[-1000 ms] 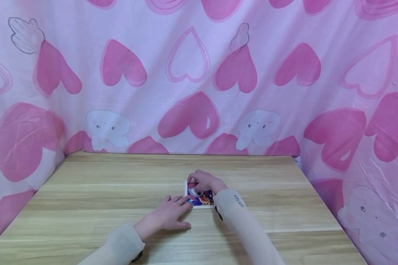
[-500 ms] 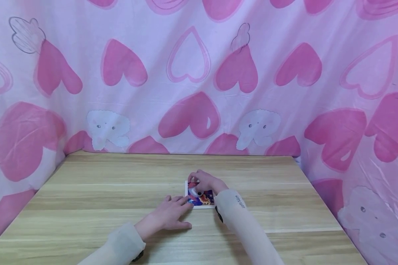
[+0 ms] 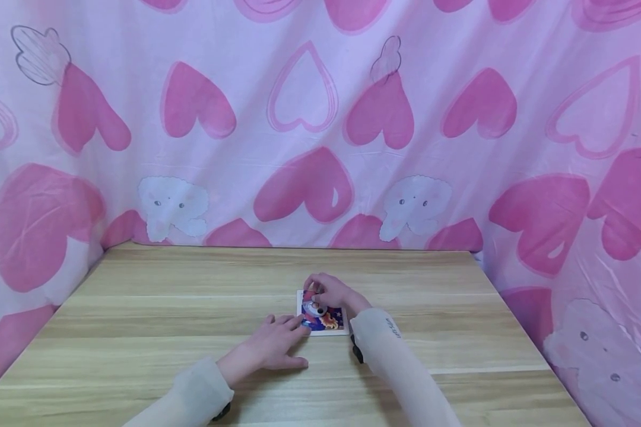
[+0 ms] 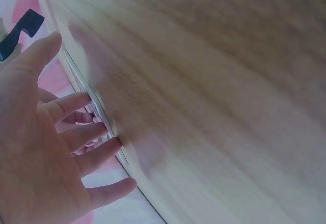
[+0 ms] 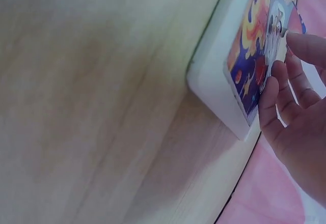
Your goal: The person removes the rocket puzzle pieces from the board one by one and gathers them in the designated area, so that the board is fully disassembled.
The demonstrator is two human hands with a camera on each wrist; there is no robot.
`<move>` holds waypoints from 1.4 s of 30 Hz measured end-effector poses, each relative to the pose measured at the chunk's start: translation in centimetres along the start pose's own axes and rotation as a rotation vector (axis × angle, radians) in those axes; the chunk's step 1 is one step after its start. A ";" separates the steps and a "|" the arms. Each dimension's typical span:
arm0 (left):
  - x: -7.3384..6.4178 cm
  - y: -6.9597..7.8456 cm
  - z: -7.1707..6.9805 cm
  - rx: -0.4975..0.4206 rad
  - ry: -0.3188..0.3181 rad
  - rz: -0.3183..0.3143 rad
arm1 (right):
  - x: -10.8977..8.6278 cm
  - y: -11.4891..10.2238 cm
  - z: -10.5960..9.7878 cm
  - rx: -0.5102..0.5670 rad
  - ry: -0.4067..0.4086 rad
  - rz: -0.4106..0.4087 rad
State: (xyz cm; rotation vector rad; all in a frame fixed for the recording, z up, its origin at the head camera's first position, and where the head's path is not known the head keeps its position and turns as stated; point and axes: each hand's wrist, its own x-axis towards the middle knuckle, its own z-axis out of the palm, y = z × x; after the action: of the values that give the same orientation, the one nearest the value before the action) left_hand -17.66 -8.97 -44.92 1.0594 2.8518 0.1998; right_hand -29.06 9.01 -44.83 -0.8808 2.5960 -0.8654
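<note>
A small white-bordered picture board (image 3: 328,323) lies on the table, printed in purple, orange and red. In the right wrist view its thick white edge (image 5: 214,94) shows. My right hand (image 3: 328,290) is over its upper part with curled fingers and pinches a thin printed puzzle piece (image 5: 295,19), which is tilted up at the far side; fingers partly hide it. Spread and nearly straight, the fingers of my left hand (image 3: 272,344) rest with their tips at the board's lower left edge. The left wrist view shows that palm (image 4: 41,158) beside the board's thin side.
A wood-grain table (image 3: 165,308) surrounds the board. Behind it and along both sides hangs a pink curtain (image 3: 299,178) with hearts. Dark straps show at both sleeve cuffs (image 3: 208,382).
My right wrist and sleeve have shifted slightly to the right, uncovering more of the board's right edge. The left hand and the board stay in place.
</note>
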 end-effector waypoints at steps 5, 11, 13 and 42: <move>0.0 0.0 -0.1 -0.001 -0.008 -0.004 | 0.0 0.3 0.0 0.023 0.016 -0.020; 0.0 0.0 0.0 0.006 -0.008 -0.004 | -0.1 0.3 0.0 0.064 0.011 -0.012; 0.0 0.1 -0.1 0.011 -0.006 -0.002 | -0.3 0.2 0.0 0.076 0.014 -0.013; 0.0 0.1 -0.1 -0.015 -0.011 0.000 | -4.5 -0.2 -1.9 0.307 0.148 0.063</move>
State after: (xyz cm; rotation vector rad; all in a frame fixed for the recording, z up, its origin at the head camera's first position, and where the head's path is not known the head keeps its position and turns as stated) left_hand -17.64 -8.90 -44.77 1.0541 2.8367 0.2140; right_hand -26.24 12.56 -42.92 -0.6672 2.4982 -1.3115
